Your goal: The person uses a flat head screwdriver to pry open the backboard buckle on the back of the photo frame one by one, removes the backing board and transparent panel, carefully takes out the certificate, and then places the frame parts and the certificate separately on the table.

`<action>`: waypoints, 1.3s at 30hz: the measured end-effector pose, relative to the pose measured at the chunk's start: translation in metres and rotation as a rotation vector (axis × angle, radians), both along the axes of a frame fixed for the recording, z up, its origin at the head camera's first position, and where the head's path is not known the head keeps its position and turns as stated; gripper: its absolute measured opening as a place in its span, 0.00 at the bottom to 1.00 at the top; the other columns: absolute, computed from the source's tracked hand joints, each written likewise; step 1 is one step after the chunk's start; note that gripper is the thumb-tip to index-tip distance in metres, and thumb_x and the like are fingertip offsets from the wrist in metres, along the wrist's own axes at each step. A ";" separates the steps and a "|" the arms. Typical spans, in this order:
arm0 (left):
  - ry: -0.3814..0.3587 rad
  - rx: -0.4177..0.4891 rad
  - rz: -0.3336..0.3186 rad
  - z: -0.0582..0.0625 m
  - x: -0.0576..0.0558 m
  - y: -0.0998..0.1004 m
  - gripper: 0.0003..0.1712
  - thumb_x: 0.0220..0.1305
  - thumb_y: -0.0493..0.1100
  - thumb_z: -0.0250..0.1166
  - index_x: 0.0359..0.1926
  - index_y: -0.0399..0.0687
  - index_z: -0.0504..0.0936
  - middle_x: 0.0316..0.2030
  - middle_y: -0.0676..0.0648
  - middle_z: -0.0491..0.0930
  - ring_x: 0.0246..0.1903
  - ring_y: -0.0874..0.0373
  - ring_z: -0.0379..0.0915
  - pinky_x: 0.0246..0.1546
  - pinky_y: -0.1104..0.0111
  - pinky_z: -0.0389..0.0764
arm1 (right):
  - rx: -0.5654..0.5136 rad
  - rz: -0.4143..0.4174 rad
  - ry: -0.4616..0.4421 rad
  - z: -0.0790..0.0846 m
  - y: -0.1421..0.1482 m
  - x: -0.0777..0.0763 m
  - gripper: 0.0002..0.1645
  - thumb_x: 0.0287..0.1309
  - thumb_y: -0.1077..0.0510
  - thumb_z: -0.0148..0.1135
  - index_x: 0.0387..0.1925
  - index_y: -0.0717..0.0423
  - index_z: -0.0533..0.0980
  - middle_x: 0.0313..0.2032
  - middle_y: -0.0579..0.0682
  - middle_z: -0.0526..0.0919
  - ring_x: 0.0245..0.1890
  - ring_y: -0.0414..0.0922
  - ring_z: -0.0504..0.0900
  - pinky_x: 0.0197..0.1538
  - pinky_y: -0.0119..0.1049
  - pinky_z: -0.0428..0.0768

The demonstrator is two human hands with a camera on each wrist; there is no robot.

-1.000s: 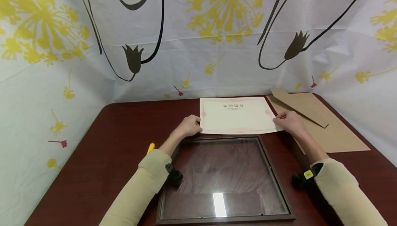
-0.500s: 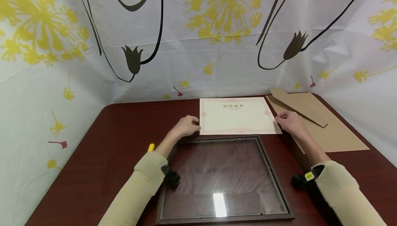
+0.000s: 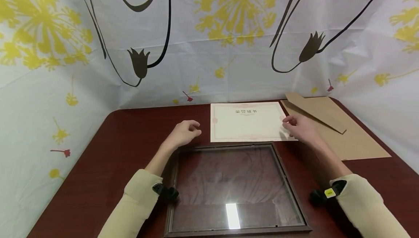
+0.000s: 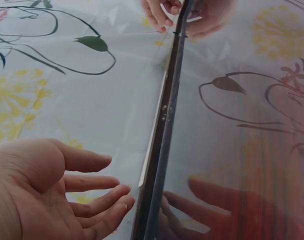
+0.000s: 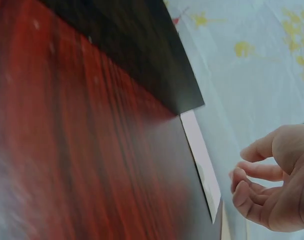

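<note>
A cream certificate point(image 3: 245, 125) with a pink border and Chinese characters lies flat at the back of the table, just beyond a dark picture frame point(image 3: 292, 190) with a clear pane. My left hand point(image 3: 184, 133) hovers left of the certificate, apart from it, its fingers loosely bent and holding nothing. In the left wrist view that hand's fingers point(image 4: 99, 202) are spread beside the frame's edge. My right hand point(image 3: 300, 128) is over the certificate's right edge, fingers relaxed. The right wrist view shows a gap between this hand point(image 5: 277, 180) and the paper's edge point(image 5: 202, 155).
Brown backing board point(image 3: 363, 141) lies at the back right, with a folded brown strip point(image 3: 317, 114) rising from it. A patterned white cloth point(image 3: 229, 67) hangs behind the dark red table point(image 3: 108, 180).
My left hand has let go of the certificate's left edge and moved left and toward me. The right hand has released its corner and shifted slightly left over the paper.
</note>
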State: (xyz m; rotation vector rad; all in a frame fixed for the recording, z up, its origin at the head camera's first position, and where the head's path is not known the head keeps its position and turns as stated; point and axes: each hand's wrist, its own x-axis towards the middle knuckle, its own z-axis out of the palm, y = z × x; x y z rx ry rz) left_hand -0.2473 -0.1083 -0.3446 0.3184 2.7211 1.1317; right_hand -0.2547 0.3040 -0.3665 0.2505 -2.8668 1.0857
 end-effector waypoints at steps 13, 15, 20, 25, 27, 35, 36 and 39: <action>0.026 -0.039 -0.005 0.002 0.028 -0.032 0.22 0.75 0.42 0.58 0.64 0.36 0.75 0.51 0.38 0.80 0.48 0.45 0.77 0.45 0.53 0.78 | 0.033 0.166 -0.163 0.012 -0.034 0.023 0.19 0.71 0.56 0.59 0.54 0.69 0.73 0.37 0.61 0.83 0.23 0.45 0.79 0.28 0.41 0.78; 0.015 -0.047 -0.013 0.001 0.032 -0.037 0.22 0.75 0.42 0.58 0.64 0.35 0.75 0.50 0.38 0.80 0.46 0.46 0.77 0.43 0.54 0.79 | 0.051 0.178 -0.182 0.012 -0.036 0.027 0.18 0.71 0.55 0.59 0.53 0.66 0.74 0.35 0.57 0.83 0.22 0.45 0.79 0.28 0.40 0.78; 0.003 -0.051 -0.025 -0.003 0.040 -0.047 0.21 0.74 0.41 0.59 0.62 0.33 0.76 0.49 0.38 0.80 0.45 0.47 0.77 0.43 0.55 0.79 | 0.081 0.246 -0.197 0.009 -0.038 0.036 0.14 0.69 0.55 0.62 0.48 0.62 0.77 0.29 0.49 0.81 0.21 0.44 0.78 0.27 0.40 0.78; 0.017 -0.052 -0.025 -0.008 0.046 -0.054 0.20 0.72 0.39 0.62 0.60 0.32 0.77 0.48 0.38 0.80 0.47 0.45 0.76 0.45 0.53 0.79 | 0.091 0.280 -0.202 0.005 -0.036 0.040 0.16 0.69 0.55 0.63 0.51 0.61 0.76 0.25 0.46 0.80 0.20 0.44 0.77 0.25 0.39 0.77; 0.007 -0.056 -0.015 -0.009 0.049 -0.057 0.20 0.71 0.38 0.63 0.60 0.32 0.77 0.48 0.38 0.79 0.48 0.44 0.76 0.45 0.53 0.79 | 0.096 0.279 -0.202 0.003 -0.035 0.040 0.17 0.69 0.54 0.62 0.52 0.61 0.76 0.25 0.46 0.80 0.19 0.44 0.77 0.24 0.39 0.77; -0.027 -0.058 -0.008 -0.016 0.063 -0.062 0.21 0.71 0.39 0.62 0.59 0.29 0.76 0.38 0.43 0.82 0.33 0.53 0.78 0.31 0.61 0.78 | 0.057 0.262 -0.212 0.000 -0.034 0.042 0.18 0.69 0.53 0.63 0.49 0.65 0.75 0.19 0.47 0.77 0.16 0.46 0.78 0.23 0.40 0.78; -0.034 -0.050 0.005 -0.017 0.064 -0.062 0.20 0.72 0.38 0.62 0.58 0.29 0.77 0.36 0.45 0.82 0.29 0.55 0.76 0.28 0.62 0.76 | 0.051 0.254 -0.213 0.000 -0.034 0.042 0.18 0.68 0.52 0.63 0.46 0.64 0.75 0.18 0.47 0.77 0.15 0.46 0.78 0.23 0.39 0.78; -0.025 -0.045 0.019 -0.018 0.068 -0.060 0.20 0.72 0.38 0.61 0.57 0.27 0.78 0.35 0.44 0.83 0.24 0.57 0.73 0.24 0.65 0.72 | 0.041 0.242 -0.205 0.000 -0.034 0.043 0.15 0.68 0.52 0.64 0.39 0.62 0.75 0.16 0.46 0.77 0.14 0.46 0.78 0.23 0.38 0.78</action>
